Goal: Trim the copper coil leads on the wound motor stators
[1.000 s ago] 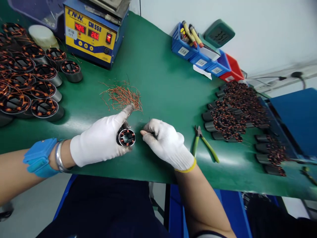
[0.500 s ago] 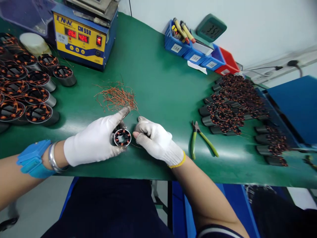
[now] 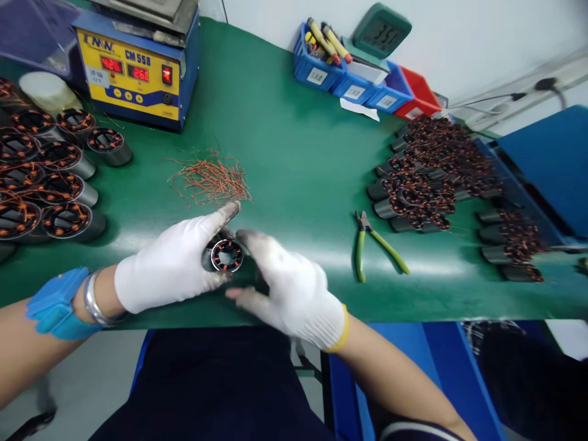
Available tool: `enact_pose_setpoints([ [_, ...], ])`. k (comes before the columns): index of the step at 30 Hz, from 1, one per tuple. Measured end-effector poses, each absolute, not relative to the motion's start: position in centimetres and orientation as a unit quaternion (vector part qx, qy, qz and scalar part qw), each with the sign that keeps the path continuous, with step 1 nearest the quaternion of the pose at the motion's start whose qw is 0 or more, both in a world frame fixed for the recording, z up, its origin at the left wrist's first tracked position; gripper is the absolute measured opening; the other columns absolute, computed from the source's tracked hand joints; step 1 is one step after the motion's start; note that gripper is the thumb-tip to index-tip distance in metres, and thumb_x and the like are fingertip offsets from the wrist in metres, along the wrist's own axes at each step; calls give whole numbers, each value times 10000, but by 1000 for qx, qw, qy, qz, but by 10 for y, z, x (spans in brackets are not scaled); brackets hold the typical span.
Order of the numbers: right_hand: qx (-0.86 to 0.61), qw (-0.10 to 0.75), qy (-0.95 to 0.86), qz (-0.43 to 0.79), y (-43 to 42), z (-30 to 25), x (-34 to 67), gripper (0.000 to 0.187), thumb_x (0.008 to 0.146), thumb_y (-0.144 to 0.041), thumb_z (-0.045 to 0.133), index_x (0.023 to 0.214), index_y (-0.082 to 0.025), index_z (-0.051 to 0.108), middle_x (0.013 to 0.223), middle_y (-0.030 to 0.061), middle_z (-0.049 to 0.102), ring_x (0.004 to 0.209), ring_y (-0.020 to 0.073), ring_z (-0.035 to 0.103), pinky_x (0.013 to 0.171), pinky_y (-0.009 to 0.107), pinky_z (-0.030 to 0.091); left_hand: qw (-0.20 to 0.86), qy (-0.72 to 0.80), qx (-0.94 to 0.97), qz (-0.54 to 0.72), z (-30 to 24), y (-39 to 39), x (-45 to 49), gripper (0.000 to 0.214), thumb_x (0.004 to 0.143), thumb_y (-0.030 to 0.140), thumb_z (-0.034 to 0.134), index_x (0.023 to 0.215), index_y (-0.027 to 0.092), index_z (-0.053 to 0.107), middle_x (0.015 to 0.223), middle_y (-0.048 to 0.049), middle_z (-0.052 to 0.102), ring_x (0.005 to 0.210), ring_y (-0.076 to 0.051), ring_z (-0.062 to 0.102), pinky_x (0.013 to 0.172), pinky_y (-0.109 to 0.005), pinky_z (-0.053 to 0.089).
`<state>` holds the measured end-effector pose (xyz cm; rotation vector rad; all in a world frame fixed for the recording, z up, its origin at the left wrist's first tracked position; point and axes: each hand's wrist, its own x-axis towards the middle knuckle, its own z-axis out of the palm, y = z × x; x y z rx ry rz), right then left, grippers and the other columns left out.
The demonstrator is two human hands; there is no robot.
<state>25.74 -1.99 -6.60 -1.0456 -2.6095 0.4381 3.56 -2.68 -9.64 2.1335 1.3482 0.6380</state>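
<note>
My left hand (image 3: 177, 254), in a white glove with dirty fingertips, is closed around a small motor stator (image 3: 226, 255). The stator is a grey metal cylinder with copper windings, its round open end facing up at me. Just to its right is my right hand (image 3: 287, 278), also gloved in white and a little blurred. Its thumb and fingers are spread apart, with nothing visible between them; the forefinger comes close to the stator's rim. A loose pile of cut copper wires (image 3: 211, 177) lies on the green table (image 3: 294, 177) beyond both hands.
Green-handled cutters (image 3: 367, 245) lie with jaws apart at right. Several stators stand at left (image 3: 68, 220), and a larger group of stators (image 3: 418, 184) lies at right. A CM558 control box (image 3: 131, 73), blue bins (image 3: 316, 73) and a red bin (image 3: 418, 92) stand behind.
My right hand has opened from a pinch and moved slightly down and nearer the stator. My left hand still holds the stator. The camera view has shifted a little.
</note>
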Motion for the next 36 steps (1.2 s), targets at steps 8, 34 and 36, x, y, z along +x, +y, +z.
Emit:
enact_pose_setpoints([
  [8, -401, 43, -892, 203, -6, -87, 251, 332, 958, -351, 433, 1094, -197, 694, 1001, 72, 741, 876, 198, 680, 701, 273, 456, 230, 480, 803, 267, -95, -32, 41, 695, 735, 339, 676, 1359, 161, 426, 1167, -123, 624, 1035, -285, 613, 890, -413, 523],
  [34, -357, -44, -619, 698, 35, -69, 240, 300, 711, -423, 738, 671, -158, 602, 541, -27, 604, 494, 88, 569, 504, 201, 479, 136, 454, 847, 240, -100, -33, 60, 109, 848, 251, 440, 831, 166, 506, 867, -94, 529, 782, -226, 493, 674, -394, 470],
  [36, -357, -23, -586, 727, 31, -74, 237, 316, 715, -423, 730, 654, -149, 585, 521, -25, 596, 473, 86, 567, 500, 206, 490, 151, 472, 835, 241, -98, -34, 61, 56, 798, 206, 461, 824, 168, 493, 848, -85, 530, 761, -218, 494, 669, -395, 473],
])
